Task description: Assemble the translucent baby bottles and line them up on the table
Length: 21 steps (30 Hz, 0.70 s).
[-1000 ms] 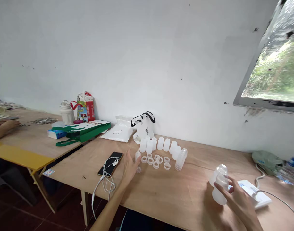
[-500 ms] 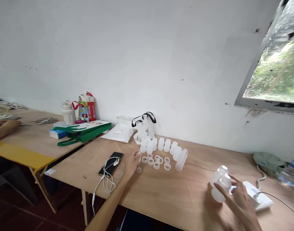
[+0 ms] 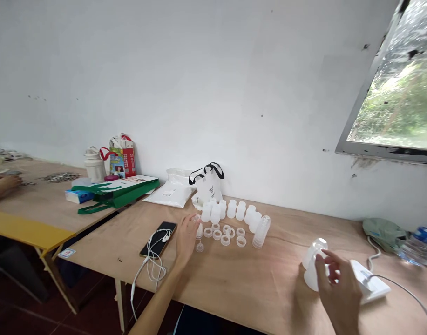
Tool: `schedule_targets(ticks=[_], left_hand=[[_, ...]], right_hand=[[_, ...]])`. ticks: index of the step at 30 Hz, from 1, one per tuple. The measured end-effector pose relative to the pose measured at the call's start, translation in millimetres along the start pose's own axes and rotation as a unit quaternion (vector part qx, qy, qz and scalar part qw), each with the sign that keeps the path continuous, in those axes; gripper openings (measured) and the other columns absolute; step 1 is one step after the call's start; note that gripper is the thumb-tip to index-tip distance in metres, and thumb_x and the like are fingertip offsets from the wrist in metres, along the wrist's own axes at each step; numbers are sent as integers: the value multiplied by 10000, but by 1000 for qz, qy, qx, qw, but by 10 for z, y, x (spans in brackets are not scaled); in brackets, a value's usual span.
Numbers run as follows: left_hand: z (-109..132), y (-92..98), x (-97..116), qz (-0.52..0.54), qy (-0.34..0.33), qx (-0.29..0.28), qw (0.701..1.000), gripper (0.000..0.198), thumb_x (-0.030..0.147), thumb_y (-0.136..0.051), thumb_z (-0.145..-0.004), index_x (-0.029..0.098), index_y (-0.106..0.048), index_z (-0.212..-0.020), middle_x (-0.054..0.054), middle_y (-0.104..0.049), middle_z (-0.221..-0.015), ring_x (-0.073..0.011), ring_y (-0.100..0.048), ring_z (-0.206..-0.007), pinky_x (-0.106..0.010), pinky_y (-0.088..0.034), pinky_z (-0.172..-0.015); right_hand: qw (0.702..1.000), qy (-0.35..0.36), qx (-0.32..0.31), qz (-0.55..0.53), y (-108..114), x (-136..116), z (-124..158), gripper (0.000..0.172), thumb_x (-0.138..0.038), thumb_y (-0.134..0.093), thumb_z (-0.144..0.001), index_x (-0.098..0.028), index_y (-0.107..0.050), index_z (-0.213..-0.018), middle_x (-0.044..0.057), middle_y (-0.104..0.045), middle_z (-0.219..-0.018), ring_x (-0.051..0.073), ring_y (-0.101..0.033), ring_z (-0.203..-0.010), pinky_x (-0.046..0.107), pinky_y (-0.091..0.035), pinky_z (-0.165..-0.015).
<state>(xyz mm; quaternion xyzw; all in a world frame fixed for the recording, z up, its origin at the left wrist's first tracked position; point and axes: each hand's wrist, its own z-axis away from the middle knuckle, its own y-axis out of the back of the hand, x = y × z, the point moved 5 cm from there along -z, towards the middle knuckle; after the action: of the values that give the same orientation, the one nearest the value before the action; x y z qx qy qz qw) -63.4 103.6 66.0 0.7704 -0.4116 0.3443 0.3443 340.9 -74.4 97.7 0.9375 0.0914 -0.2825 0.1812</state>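
My left hand (image 3: 186, 237) rests at the table's middle, its fingertips at a small translucent stemmed piece (image 3: 199, 232); I cannot tell if they grip it. Beyond it stand rows of translucent plastic cups (image 3: 230, 209) and small rings (image 3: 225, 239), plus a tilted stack of cups (image 3: 261, 231). My right hand (image 3: 337, 288) is at the right, with spread fingers against a translucent assembled breast pump (image 3: 313, 266). The hand hides part of the pump.
A phone (image 3: 158, 238) with white earphones lies left of my left hand. A white corded device (image 3: 370, 281), a green pouch (image 3: 384, 234) and a water bottle (image 3: 419, 246) sit at the right. On the adjoining table, another person's hand (image 3: 3, 184) works near bags and metal parts.
My right hand's fingers have spread away from their grasp on the pump. My left hand has shifted toward the far side of the small piece. The view has tilted slightly.
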Motion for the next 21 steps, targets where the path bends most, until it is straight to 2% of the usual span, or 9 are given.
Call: schedule_targets(ticks=[3, 5, 8, 12, 16, 18, 21], left_hand=[[211, -7, 135, 1, -37, -29, 999, 335, 505, -597, -964, 239, -706, -1136, -71, -744, -1166, -269, -674, -1086, -410, -506, -992], [349, -67, 189, -22, -73, -87, 993, 251, 448, -640, -940, 254, -728, -1073, -46, -762, -1143, -271, -679, -1109, -424, -480, -1034], [464, -146, 155, -85, -79, -169, 979, 161, 341, -669, -910, 249, -735, -1025, -42, -774, -1112, -284, -689, -1098, -459, -458, -1038], [471, -125, 90, -130, -65, -248, 958, 62, 264, -711, -866, 235, -728, -918, -52, -742, -1172, -301, -647, -1181, -470, -411, -1076], [453, -32, 13, -146, -42, -302, 941, 91, 235, -745, -816, 228, -717, -902, -70, -672, -1301, -320, -579, -1282, -455, -386, -1109], [459, -8, -56, -139, -30, -327, 934, 120, 219, -734, -804, 226, -703, -920, -75, -649, -1328, -312, -563, -1300, -431, -389, -1115], [471, 0, -163, -113, -7, -357, 927, 147, 209, -696, -804, 219, -670, -948, -75, -629, -1337, -282, -582, -1261, -384, -411, -1092]], right_hand=[[993, 29, -104, -43, -295, -159, 169, 493, -652, -472, -987, -206, -653, -1095, 53, -640, -906, 168, -564, -653, 310, -473, -627], [986, 12, -160, -42, -482, -167, 293, 486, -644, -459, -987, -227, -642, -1153, 45, -642, -921, 159, -556, -611, 318, -483, -616], [976, -12, -214, -45, -720, -101, 449, 499, -643, -474, -963, -249, -609, -1237, 51, -651, -971, 185, -592, -655, 340, -507, -629], [969, -40, -232, -77, -974, -54, 473, 548, -605, -488, -953, -243, -516, -1362, 116, -630, -1216, 281, -641, -981, 428, -545, -822], [963, -63, -240, -107, -1227, -230, 262, 675, -567, -509, -935, -231, -377, -1505, 155, -489, -1462, 352, -483, -1352, 521, -445, -1074], [958, -74, -257, -105, -1358, -331, 143, 734, -558, -554, -901, -231, -359, -1528, 151, -460, -1499, 352, -452, -1392, 505, -420, -1109], [952, -92, -277, -90, -1528, -376, 42, 750, -563, -571, -872, -232, -389, -1519, 141, -529, -1451, 345, -528, -1324, 472, -447, -1076]])
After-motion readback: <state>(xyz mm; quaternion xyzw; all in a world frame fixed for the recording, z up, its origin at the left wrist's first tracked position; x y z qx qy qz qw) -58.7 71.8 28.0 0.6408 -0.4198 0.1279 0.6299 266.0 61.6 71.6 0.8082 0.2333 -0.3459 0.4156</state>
